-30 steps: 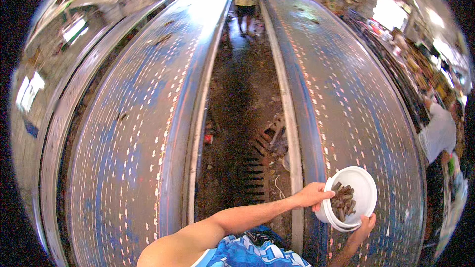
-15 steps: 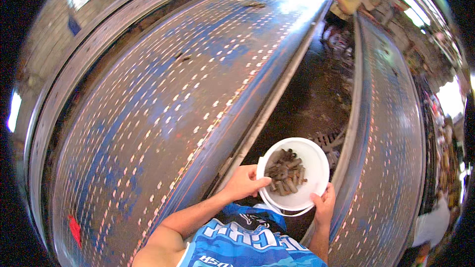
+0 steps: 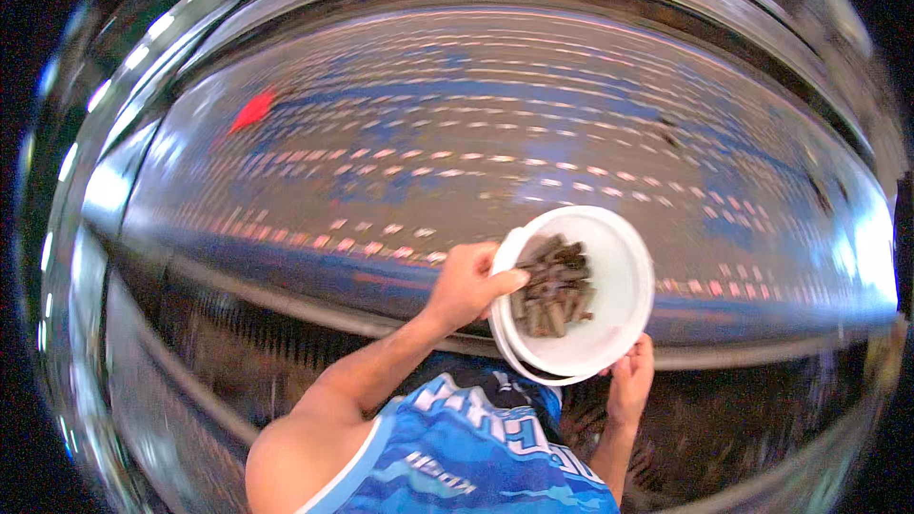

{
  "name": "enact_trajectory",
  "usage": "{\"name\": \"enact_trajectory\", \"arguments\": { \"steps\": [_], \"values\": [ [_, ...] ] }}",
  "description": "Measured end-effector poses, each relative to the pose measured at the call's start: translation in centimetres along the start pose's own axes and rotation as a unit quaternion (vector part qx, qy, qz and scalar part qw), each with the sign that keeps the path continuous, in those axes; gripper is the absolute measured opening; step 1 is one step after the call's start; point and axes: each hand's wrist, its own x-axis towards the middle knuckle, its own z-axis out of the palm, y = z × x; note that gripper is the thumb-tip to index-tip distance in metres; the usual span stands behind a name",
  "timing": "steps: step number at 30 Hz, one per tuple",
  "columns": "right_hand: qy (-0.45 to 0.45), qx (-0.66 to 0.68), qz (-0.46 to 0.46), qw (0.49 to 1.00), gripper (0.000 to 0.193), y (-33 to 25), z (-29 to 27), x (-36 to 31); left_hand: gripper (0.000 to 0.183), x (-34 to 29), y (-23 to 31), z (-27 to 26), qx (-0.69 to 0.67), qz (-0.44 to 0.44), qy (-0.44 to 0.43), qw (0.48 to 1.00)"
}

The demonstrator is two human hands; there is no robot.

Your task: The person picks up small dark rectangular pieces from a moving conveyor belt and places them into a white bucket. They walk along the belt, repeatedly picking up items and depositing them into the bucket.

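Note:
A white plastic bucket (image 3: 621,276) is held in front of me, tilted so its inside shows. Several short brown, cylinder-like pieces (image 3: 555,290) lie heaped in it toward the left; their exact kind is not clear. My left hand (image 3: 473,281) grips the left rim, thumb over the edge and fingers behind. At the lower right rim, my right hand (image 3: 629,379) holds the bucket with bent fingers, partly hidden beneath it. Beyond the bucket stretches a long table (image 3: 400,119) with a worn grey-brown and blue surface and rows of small pale marks.
A red piece, perhaps cloth, (image 3: 253,111) lies on the table's far left. Small dark scraps (image 3: 669,131) rest on its right part. The table's near edge (image 3: 724,358) runs just past the bucket. Behind me to the left is another long surface (image 3: 162,400).
My view has swung to the left, so the long table now lies across in front of me. The bucket stays in both hands, now over the table's near edge. The other person has left view.

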Motion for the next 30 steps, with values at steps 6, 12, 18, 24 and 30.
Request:
{"name": "enact_trajectory", "arguments": {
  "steps": [6,12,18,24,30],
  "values": [
    [-0.172,-0.023,0.077,0.982,0.063,-1.1,-5.9,8.6,0.029,1.2,0.1,4.4,-0.037,0.019,0.151,0.988],
    [-0.211,-0.251,0.059,0.943,0.045,1.1,-14.7,18.3,0.03,5.4,-6.1,8.7,0.189,0.029,0.322,0.927],
    [-0.118,-0.431,-0.089,0.89,0.033,4.3,-22.3,35.7,0.024,4.6,-7.0,9.9,0.148,0.006,0.411,0.9],
    [0.005,-0.582,-0.271,0.767,0.056,7.7,-22.5,52.9,0.03,3.1,-11.0,9.9,0.076,-0.006,0.491,0.868],
    [-0.131,-0.627,-0.19,0.744,0.105,7.2,-18.6,61.4,0.037,1.8,-10.1,10.0,0.196,-0.075,0.51,0.834]
  ]
}}
